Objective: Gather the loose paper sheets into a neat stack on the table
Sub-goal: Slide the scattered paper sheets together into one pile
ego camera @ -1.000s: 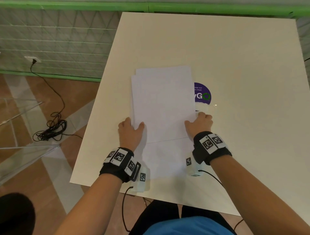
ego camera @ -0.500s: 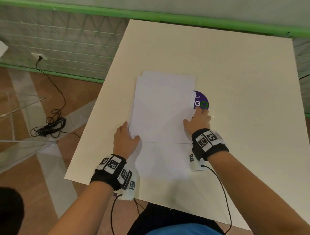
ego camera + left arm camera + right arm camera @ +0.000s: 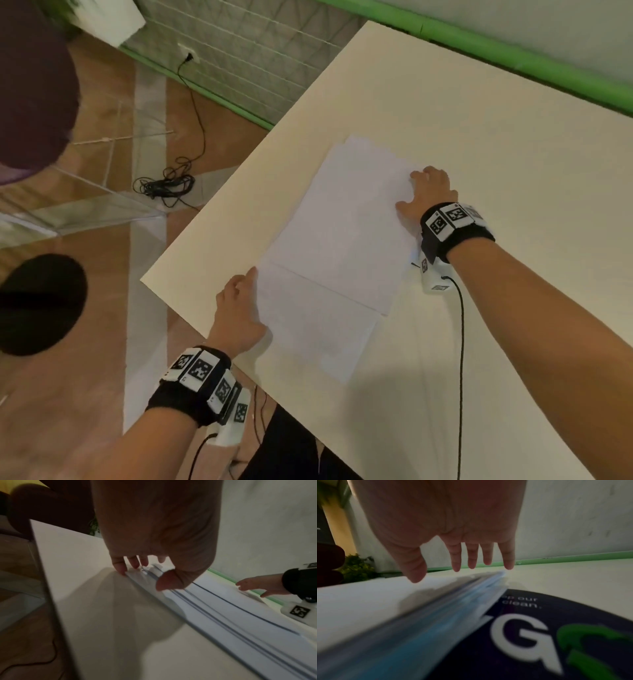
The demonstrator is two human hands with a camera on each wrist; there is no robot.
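Left hand and right hand, fingers straight, flank paper sheets.

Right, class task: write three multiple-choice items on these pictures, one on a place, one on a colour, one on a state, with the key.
1. Where is the right hand?
A. At the right edge of the paper sheets
B. Off the table
C. On the floor cable

2. What colour is the round sticker beside the sheets?
A. Bright red
B. Dark purple with white and green lettering
C. Yellow

3. How do the sheets lie?
A. Rolled into a tube
B. Held up in the air
C. Overlapping, edges not yet flush

Key: 1 A, its fingers sit at that edge in the head view; 2 B, the right wrist view shows it; 3 C, offset edges show near the left hand.
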